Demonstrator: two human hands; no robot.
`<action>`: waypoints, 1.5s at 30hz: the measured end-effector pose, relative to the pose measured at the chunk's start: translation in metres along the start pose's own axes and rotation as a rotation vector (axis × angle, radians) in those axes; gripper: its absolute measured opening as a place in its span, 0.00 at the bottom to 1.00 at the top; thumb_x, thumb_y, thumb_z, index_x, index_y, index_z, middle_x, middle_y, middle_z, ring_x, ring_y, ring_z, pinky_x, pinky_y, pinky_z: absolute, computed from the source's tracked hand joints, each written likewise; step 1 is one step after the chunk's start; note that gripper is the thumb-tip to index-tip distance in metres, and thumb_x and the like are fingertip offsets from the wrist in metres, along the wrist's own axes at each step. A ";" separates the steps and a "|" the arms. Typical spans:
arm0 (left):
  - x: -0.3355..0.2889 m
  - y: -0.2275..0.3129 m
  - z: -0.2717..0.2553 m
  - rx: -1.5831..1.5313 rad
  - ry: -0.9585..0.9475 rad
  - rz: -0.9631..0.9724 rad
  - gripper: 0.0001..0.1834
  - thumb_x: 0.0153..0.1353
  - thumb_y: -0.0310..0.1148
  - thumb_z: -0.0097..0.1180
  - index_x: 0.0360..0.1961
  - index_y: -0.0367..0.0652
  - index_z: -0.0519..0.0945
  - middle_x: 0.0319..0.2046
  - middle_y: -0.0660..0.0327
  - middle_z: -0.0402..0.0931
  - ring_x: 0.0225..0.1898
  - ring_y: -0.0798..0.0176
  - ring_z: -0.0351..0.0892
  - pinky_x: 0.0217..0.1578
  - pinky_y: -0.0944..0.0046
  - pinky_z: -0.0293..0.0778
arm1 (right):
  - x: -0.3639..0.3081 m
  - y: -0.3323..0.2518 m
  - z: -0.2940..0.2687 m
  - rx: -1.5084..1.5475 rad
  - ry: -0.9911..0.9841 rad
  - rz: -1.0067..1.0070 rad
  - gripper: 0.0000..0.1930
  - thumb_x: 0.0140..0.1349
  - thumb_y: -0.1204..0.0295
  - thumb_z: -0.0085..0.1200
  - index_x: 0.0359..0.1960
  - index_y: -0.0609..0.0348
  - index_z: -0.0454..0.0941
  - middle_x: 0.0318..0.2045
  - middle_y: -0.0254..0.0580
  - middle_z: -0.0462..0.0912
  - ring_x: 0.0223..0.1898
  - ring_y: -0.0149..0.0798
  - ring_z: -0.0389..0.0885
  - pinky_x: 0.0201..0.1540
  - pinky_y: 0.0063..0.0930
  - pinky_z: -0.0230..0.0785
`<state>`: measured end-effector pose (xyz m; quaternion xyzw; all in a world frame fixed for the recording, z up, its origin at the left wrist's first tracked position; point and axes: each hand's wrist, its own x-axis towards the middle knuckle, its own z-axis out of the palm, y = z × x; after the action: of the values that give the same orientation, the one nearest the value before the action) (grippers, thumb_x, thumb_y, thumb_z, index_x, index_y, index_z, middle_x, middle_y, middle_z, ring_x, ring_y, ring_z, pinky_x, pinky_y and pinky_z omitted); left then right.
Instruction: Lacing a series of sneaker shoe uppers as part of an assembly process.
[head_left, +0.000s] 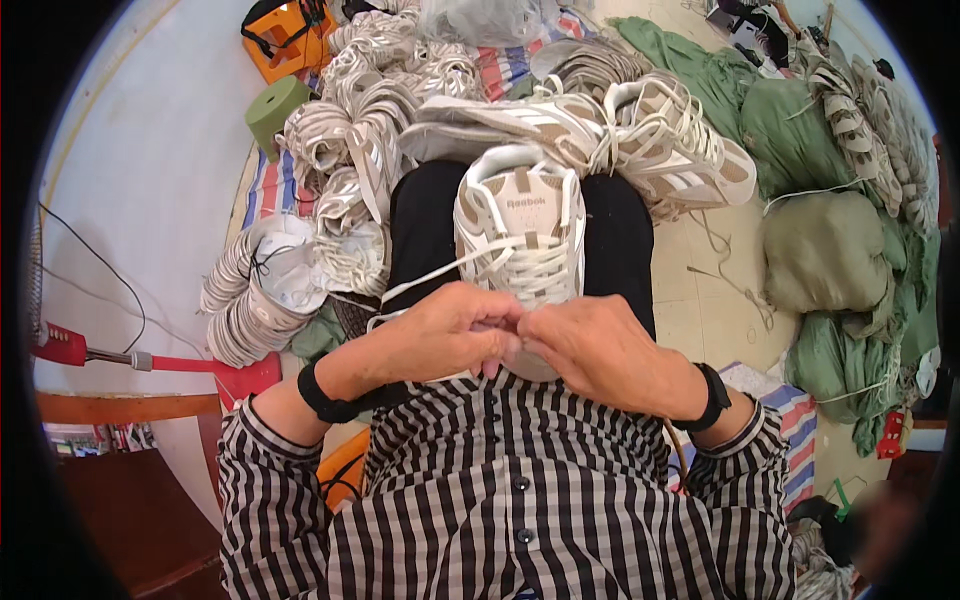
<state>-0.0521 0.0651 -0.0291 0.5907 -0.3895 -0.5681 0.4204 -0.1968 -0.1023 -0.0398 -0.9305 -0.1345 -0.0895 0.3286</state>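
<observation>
A white and beige sneaker (pixel 525 205) rests on my lap, its heel pointing away and its toe toward my belly. White laces (pixel 530 268) cross its tongue, partly threaded. One loose shoelace strand (pixel 425 275) runs out to the left and bends back under my left hand. Above the toe, my left hand (pixel 465 325) is closed in a pinch, the strand leading to it. Touching it, my right hand (pixel 590 345) is pinched shut too; what lies between its fingertips is hidden. The hands cover most of the toe.
Just past my knees lie more laced sneakers (pixel 675 140). Stacked shoe uppers (pixel 350 130) heap at the far left, near a green roll (pixel 278 108). Green sacks (pixel 825 250) line the right. A red-handled tool (pixel 180 364) and a wooden chair (pixel 130 405) are at the left.
</observation>
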 end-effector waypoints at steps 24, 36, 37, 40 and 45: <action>0.042 0.003 -0.027 1.319 0.693 0.592 0.06 0.51 0.26 0.56 0.31 0.38 0.73 0.33 0.54 0.70 0.44 0.51 0.70 0.50 0.53 0.63 | 0.077 0.097 -0.018 -0.163 0.209 0.045 0.13 0.63 0.59 0.53 0.34 0.57 0.75 0.29 0.44 0.76 0.37 0.48 0.74 0.45 0.44 0.60; 0.040 0.005 -0.030 1.252 0.564 0.566 0.05 0.49 0.24 0.57 0.26 0.41 0.72 0.28 0.57 0.67 0.35 0.52 0.66 0.39 0.56 0.62 | 0.076 0.105 -0.022 0.101 0.189 0.155 0.15 0.60 0.62 0.57 0.32 0.66 0.77 0.23 0.46 0.73 0.26 0.39 0.67 0.31 0.32 0.62; 0.041 0.005 -0.029 1.252 0.562 0.567 0.05 0.49 0.24 0.57 0.26 0.41 0.72 0.28 0.57 0.67 0.35 0.52 0.66 0.39 0.56 0.62 | 0.076 0.106 -0.022 0.100 0.191 0.155 0.15 0.60 0.62 0.57 0.32 0.66 0.77 0.23 0.46 0.73 0.26 0.39 0.67 0.31 0.32 0.62; 0.039 0.003 -0.027 1.196 0.608 0.559 0.05 0.47 0.24 0.56 0.25 0.41 0.72 0.27 0.57 0.67 0.35 0.52 0.66 0.39 0.56 0.63 | 0.076 0.106 -0.020 0.099 0.209 0.155 0.15 0.60 0.62 0.57 0.32 0.66 0.77 0.22 0.45 0.73 0.27 0.38 0.67 0.31 0.32 0.62; 0.040 0.009 -0.026 1.222 0.573 0.503 0.03 0.49 0.26 0.55 0.25 0.38 0.75 0.27 0.54 0.71 0.37 0.50 0.70 0.43 0.53 0.65 | 0.076 0.103 -0.021 0.098 0.209 0.160 0.16 0.60 0.61 0.57 0.32 0.66 0.77 0.22 0.45 0.73 0.27 0.38 0.67 0.31 0.32 0.62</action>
<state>-0.0238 0.0264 -0.0345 0.7386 -0.6363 0.0429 0.2186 -0.0946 -0.1783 -0.0650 -0.9068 -0.0290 -0.1525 0.3921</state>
